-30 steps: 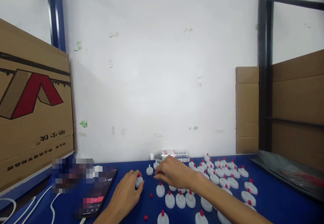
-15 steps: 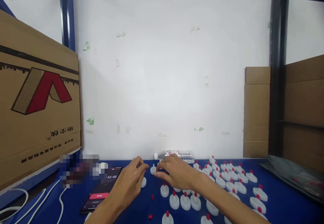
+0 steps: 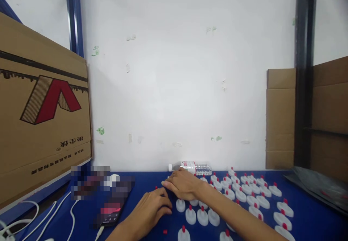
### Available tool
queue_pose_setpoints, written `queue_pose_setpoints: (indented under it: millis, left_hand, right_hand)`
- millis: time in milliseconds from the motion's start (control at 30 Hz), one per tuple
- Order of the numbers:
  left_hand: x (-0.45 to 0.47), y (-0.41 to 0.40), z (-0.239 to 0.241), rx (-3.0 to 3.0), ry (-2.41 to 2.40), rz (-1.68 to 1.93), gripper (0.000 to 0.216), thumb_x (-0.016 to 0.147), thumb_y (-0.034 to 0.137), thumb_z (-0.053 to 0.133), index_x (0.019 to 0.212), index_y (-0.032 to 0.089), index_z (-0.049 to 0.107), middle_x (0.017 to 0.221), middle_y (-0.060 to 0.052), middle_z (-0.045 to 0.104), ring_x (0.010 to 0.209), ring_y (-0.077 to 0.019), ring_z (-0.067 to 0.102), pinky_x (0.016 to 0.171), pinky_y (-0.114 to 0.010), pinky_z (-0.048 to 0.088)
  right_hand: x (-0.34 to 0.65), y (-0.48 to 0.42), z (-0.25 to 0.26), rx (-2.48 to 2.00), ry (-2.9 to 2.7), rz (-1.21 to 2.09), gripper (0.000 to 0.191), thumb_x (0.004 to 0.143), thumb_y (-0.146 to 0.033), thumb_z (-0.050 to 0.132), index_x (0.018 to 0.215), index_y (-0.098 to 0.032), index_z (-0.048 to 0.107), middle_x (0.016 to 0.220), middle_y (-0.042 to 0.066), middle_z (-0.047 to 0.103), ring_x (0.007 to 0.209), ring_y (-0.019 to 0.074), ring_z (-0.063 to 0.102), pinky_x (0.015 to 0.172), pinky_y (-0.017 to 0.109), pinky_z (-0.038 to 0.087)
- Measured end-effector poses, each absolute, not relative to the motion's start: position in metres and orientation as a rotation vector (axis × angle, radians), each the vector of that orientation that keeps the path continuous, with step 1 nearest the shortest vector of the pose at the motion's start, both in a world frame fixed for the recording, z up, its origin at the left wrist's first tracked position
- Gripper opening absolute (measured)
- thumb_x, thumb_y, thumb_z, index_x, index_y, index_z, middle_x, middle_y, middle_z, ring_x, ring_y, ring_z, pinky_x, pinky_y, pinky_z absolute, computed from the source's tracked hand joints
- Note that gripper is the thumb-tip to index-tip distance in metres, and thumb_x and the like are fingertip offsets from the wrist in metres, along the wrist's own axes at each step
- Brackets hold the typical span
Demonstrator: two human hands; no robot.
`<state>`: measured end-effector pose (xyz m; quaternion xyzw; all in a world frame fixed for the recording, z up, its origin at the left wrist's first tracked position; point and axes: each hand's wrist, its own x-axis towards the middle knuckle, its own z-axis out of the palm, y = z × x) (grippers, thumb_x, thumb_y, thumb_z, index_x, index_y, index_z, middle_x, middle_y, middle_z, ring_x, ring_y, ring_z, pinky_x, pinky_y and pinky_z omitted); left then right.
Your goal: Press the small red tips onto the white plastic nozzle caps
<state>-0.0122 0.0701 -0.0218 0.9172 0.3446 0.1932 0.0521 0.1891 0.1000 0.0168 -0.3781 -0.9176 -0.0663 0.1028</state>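
Observation:
My left hand [image 3: 153,212] is low over the blue table, its fingers curled in and its fingertips close to the surface. What they hold, if anything, is hidden. A loose red cap [image 3: 165,231] lies just below it, and a small red tip [image 3: 156,187] shows above its knuckles. Just beyond, my right hand [image 3: 182,184] has its fingers bent down, with the thumb side toward me; whatever is under them is hidden. Below its palm stands a white oval lid with a red-capped spout [image 3: 180,205].
Several similar white lids [image 3: 213,217] spread across the right side. A clear bottle [image 3: 199,168] lies by the wall. To the left are a phone [image 3: 119,201] and white cables [image 3: 72,215]; a cardboard box [image 3: 54,132] stands there. Grey plastic [image 3: 315,186] lies far right.
My left hand has moved down and right, toward where a second loose red cap lay. My right hand has moved slightly left, covering the white spouted piece that stood between the hands.

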Motion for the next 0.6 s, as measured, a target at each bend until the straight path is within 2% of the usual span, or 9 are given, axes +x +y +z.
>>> queue_pose_setpoints:
  millis: [67, 133, 233, 367, 467, 600]
  left_hand:
    - [-0.009, 0.068, -0.022, 2.818, 1.058, 0.609, 0.014, 0.098, 0.020, 0.065, 0.092, 0.029, 0.075, 0.102, 0.002, 0.074, 0.093, -0.0193, 0.071, 0.077, -0.024, 0.047]
    - [-0.009, 0.069, -0.021, 2.833, 1.085, 0.668, 0.014, 0.098, 0.019, 0.061, 0.097, 0.027, 0.073, 0.102, -0.001, 0.074, 0.094, -0.0221, 0.071, 0.077, -0.027, 0.046]
    - [-0.013, 0.075, -0.020, 2.806, 1.145, 0.814, 0.017, 0.101, 0.020, 0.055, 0.102, 0.025, 0.071, 0.098, -0.003, 0.075, 0.090, -0.0237, 0.071, 0.076, -0.029, 0.046]
    - [-0.017, 0.082, -0.017, 2.709, 1.191, 1.028, 0.018, 0.102, 0.024, 0.054, 0.109, 0.024, 0.070, 0.098, -0.003, 0.075, 0.085, -0.0219, 0.071, 0.076, -0.029, 0.049]
    - [-0.016, 0.083, -0.017, 2.658, 1.147, 1.130, 0.019, 0.101, 0.024, 0.055, 0.112, 0.024, 0.071, 0.103, -0.003, 0.076, 0.088, -0.0212, 0.072, 0.079, -0.028, 0.050]
    - [-0.011, 0.080, -0.017, 2.633, 1.017, 1.169, 0.021, 0.102, 0.025, 0.053, 0.104, 0.027, 0.074, 0.100, 0.000, 0.075, 0.088, -0.0180, 0.072, 0.080, -0.025, 0.050]
  right_hand:
    - [0.192, 0.096, 0.021, -1.131, -2.678, -0.205, 0.058, 0.111, -0.041, 0.027, 0.094, -0.016, 0.076, 0.094, 0.011, 0.078, 0.091, 0.0243, 0.072, 0.087, 0.036, 0.045]
    - [0.196, 0.090, 0.024, -1.168, -2.610, -0.222, 0.058, 0.110, -0.047, 0.028, 0.098, -0.016, 0.075, 0.097, 0.012, 0.078, 0.094, 0.0260, 0.071, 0.089, 0.037, 0.045]
    - [0.205, 0.078, 0.027, -1.222, -2.506, -0.236, 0.045, 0.107, -0.051, 0.041, 0.112, -0.018, 0.071, 0.105, 0.011, 0.076, 0.099, 0.0282, 0.069, 0.089, 0.038, 0.044]
    - [0.215, 0.063, 0.027, -1.159, -2.557, -0.168, 0.011, 0.099, -0.024, 0.059, 0.104, -0.025, 0.068, 0.108, 0.002, 0.072, 0.095, 0.0202, 0.068, 0.078, 0.028, 0.044]
    - [0.216, 0.056, 0.027, -1.096, -2.610, -0.102, 0.020, 0.091, -0.010, 0.065, 0.103, -0.026, 0.064, 0.105, -0.001, 0.070, 0.096, 0.0174, 0.067, 0.077, 0.025, 0.044]
    - [0.212, 0.053, 0.029, -1.098, -2.579, -0.065, 0.035, 0.084, -0.012, 0.076, 0.110, -0.026, 0.057, 0.107, 0.000, 0.067, 0.096, 0.0200, 0.065, 0.076, 0.027, 0.044]
